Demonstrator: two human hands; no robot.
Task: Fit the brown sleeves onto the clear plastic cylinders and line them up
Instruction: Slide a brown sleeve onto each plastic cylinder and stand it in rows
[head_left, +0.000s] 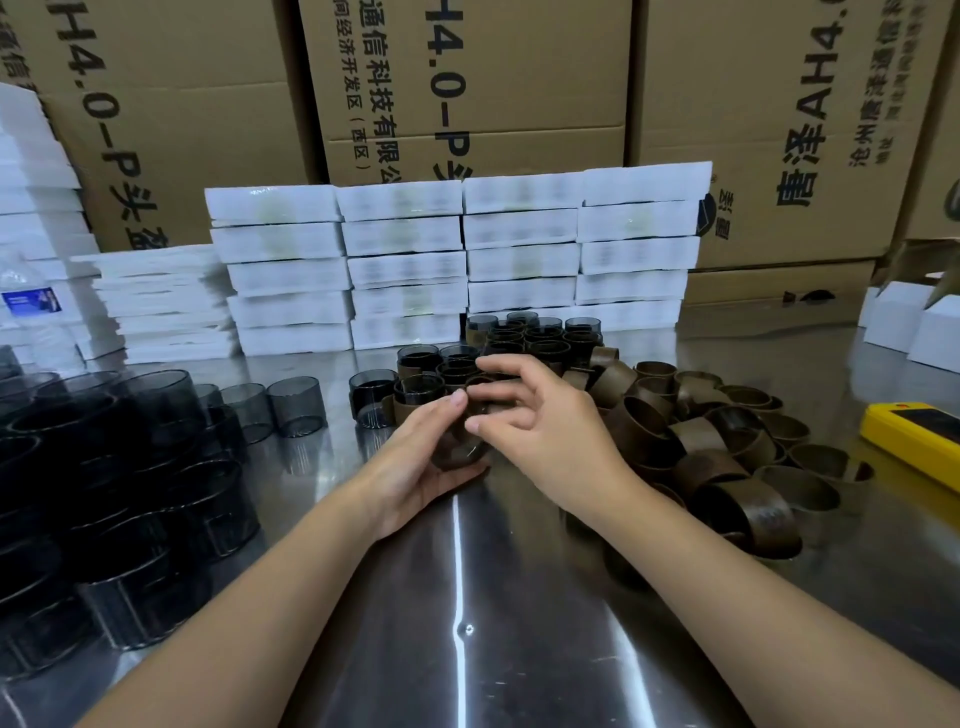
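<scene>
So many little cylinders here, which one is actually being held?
The cylinder cupped in the left hand at centre, its top pinched by the right hand; all the others sit on the steel table.

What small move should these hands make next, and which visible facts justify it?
Probably press down with the right hand to seat the held piece: the left hand cups it from below, right fingertips pinch its top rim, and it isn't yet among the finished group behind.

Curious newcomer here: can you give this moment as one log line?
left hand: holds cylinder | right hand: pinches its top | loose sleeves: piled right | sleeved cylinders: behind hands
</scene>
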